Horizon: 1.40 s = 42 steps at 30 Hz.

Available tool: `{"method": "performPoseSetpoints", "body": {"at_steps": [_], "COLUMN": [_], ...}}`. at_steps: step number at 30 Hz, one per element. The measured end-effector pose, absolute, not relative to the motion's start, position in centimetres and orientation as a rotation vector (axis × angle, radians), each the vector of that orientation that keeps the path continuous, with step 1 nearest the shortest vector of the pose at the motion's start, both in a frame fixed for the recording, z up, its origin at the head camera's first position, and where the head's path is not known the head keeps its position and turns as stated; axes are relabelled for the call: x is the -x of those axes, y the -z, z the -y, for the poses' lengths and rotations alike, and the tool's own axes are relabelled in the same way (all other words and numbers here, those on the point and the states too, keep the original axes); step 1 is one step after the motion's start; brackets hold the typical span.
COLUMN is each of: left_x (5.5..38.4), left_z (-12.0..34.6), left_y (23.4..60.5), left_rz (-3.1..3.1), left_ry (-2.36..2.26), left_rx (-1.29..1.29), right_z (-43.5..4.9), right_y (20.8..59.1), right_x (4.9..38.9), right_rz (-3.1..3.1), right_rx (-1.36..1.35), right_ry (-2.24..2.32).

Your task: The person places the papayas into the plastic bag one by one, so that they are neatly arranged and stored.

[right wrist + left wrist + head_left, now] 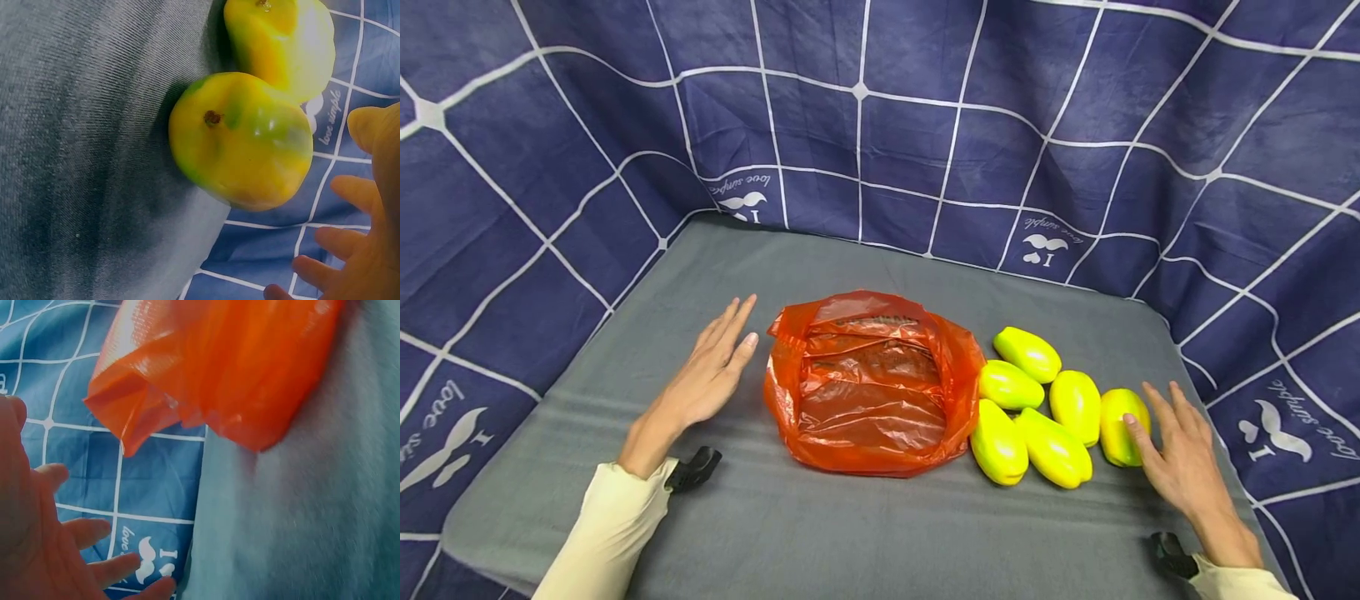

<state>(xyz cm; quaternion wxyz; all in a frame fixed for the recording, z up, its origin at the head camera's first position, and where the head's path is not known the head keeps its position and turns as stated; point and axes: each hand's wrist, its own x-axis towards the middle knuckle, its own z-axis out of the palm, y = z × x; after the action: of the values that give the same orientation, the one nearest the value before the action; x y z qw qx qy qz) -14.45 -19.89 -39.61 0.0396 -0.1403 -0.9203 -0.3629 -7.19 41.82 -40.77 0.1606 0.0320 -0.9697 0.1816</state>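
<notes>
A red plastic bag (871,400) lies on the grey table with its mouth spread wide, showing creased inner walls; in the left wrist view the bag (219,362) looks orange. To its left, my left hand (711,367) is held with straight fingers, apart from the bag. Several glossy yellow-green fruits, papaya-like in shape, lie grouped at the bag's right side. My right hand (1183,450) is beside the rightmost fruit (1122,427), thumb overlapping it in the head view. A gap shows between that fruit (240,140) and the fingers in the right wrist view. Neither hand holds anything.
The table (865,533) is covered in grey cloth. Behind it and at both sides hangs a blue cloth (895,142) with white grid lines. The fruits nearest the bag, such as the front left one (998,442), lie against its right edge.
</notes>
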Motion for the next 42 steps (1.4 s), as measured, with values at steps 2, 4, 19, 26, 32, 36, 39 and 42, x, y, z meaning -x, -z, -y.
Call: {"method": "performPoseSetpoints", "body": {"at_steps": [2, 4, 19, 26, 32, 36, 39, 42], "left_x": [14.9, 15.5, 18.8, 19.6, 20.9, 21.4, 21.8, 21.9], "left_z": [19.7, 19.5, 20.0, 20.8, 20.8, 20.9, 20.9, 21.1], "left_y": [39.5, 39.5, 40.2, 39.4, 38.7, 38.5, 38.3, 38.4], "left_rz": [2.821, 2.827, 2.659, 2.71, 2.731, 2.729, 2.709, 2.707], "left_ry": [1.17, 1.237, 1.981, 2.162, 2.212, 2.292, 2.379, 2.417], "left_rx": [0.467, 0.501, 0.773, 0.966, 1.112, 1.124, 1.139, 1.164], "right_z": [-41.8, -41.8, -41.4, -41.4, -41.3, -41.2, -41.2, -41.2], "right_y": [40.7, 40.6, 40.0, 40.2, 40.4, 40.4, 40.4, 40.4], "right_x": [7.1, 7.1, 7.7, 8.0, 8.3, 8.5, 8.6, 8.7], "right_rz": [2.771, 2.786, 2.904, 2.911, 2.921, 2.915, 2.924, 2.928], "right_rx": [-0.089, -0.083, -0.09, -0.094, -0.094, -0.118, -0.123, -0.133], "right_ry": [-0.525, -0.544, -0.725, -0.719, -0.734, -0.756, -0.766, -0.788]}}
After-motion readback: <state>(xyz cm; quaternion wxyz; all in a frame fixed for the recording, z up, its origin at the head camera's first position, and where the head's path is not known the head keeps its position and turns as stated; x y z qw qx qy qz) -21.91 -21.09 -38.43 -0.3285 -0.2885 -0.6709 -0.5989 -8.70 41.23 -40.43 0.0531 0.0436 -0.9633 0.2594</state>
